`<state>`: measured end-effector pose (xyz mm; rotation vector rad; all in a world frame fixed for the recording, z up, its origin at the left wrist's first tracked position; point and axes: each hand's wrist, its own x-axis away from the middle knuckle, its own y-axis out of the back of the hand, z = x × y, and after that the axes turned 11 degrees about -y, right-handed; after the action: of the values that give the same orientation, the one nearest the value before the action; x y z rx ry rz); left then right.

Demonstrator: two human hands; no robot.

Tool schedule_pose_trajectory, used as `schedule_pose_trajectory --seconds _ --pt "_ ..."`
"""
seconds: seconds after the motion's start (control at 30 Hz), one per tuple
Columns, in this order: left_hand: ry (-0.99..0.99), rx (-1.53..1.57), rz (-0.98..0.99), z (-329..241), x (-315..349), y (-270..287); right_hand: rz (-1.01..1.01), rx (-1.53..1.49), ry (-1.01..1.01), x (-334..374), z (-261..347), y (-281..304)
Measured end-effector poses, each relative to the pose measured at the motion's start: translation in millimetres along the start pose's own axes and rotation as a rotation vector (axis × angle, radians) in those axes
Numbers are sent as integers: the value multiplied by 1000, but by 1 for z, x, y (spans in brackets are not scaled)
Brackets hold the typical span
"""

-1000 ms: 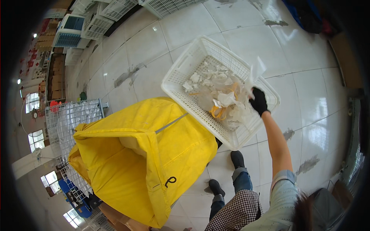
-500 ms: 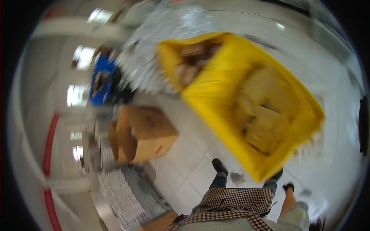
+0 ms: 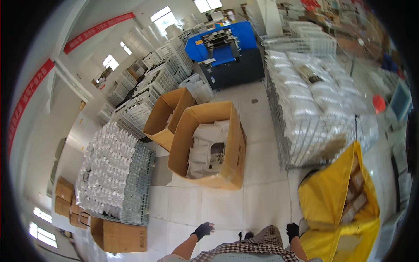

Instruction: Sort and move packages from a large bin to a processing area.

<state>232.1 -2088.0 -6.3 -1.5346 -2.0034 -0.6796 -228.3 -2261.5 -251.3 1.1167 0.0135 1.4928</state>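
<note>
My left hand (image 3: 204,230), in a black fingerless glove, hangs low with its fingers apart and nothing in them. My right hand (image 3: 293,230), gloved alike, hangs at my other side; its fingers show only in part, look loose, and hold nothing I can see. To its right stands a yellow bag (image 3: 325,198) with brown parcels (image 3: 354,205) inside, apart from the hand. Ahead of me on the floor is a large open carton (image 3: 227,172). White flat packages (image 3: 203,142) and a package with a dark picture (image 3: 217,155) lie in it.
Behind stands another open carton (image 3: 155,126). At left is a wire cage (image 3: 139,183) of white packets, with a brown box (image 3: 124,236) before it. A tall wire cage (image 3: 305,139) of white bags is at right. A blue machine (image 3: 248,35) stands farther back.
My view has turned rightward and lifted. The yellow bag has shifted from upper centre to lower right. Both my hands, not visible before, have come into view, and the cartons now show ahead.
</note>
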Motion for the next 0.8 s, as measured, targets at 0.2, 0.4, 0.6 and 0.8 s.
schedule_pose_trajectory --seconds 0.2,0.4,0.6,0.8 --pt "-69 20 -227 -5 -96 13 393 -102 375 -108 327 -2" --pt "-175 -91 -469 -31 -150 29 396 344 815 -113 599 -29" --pt "-223 -39 -673 -116 -229 42 712 452 978 -172 768 -99" --pt "-276 -12 -856 -210 -302 84 748 401 966 -269 916 -130"
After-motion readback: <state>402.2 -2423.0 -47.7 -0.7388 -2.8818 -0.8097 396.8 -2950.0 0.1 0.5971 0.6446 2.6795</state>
